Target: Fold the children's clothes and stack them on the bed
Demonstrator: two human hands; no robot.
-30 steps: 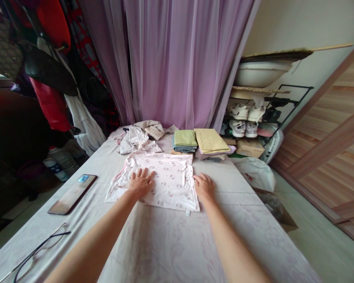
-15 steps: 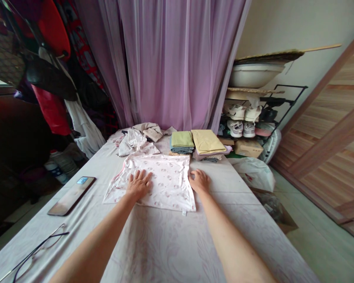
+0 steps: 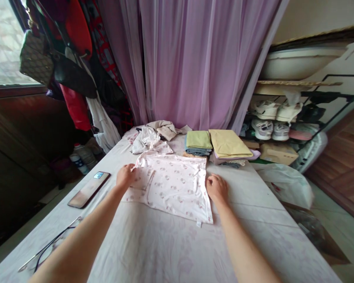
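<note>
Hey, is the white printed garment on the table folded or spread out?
Mostly spread flat: the white printed garment lies open, but a flap is folded over on its left side, at the left hand. The right hand rests at its right edge.

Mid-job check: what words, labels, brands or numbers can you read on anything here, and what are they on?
None can be read. The small tag on the hem of the printed white shirt is too small, the blue patch on the phone is blurred, and so is the label on the floor bottle.
</note>
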